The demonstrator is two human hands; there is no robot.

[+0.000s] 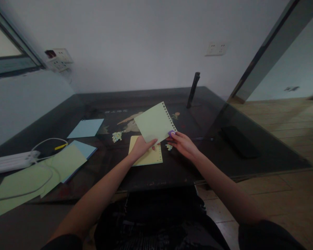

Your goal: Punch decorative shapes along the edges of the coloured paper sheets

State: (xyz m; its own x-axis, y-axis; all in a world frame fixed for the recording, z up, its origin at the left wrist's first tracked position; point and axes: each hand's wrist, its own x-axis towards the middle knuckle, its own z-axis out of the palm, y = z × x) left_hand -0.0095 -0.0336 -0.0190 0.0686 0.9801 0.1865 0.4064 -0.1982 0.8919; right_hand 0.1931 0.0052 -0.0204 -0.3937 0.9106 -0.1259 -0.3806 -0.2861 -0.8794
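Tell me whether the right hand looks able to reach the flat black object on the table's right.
Probably yes: nothing visible stands between the right hand and the flat black object, though that hand holds a small purple item.

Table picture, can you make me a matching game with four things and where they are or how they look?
1. Held paper
2. Small purple thing
3. Black post
4. Flat black thing

A. Standing near the back of the table
B. Pale green, with holes along one edge
C. Lying on the table's right side
D. In the right hand

Pairs: 1-B, 2-D, 3-A, 4-C
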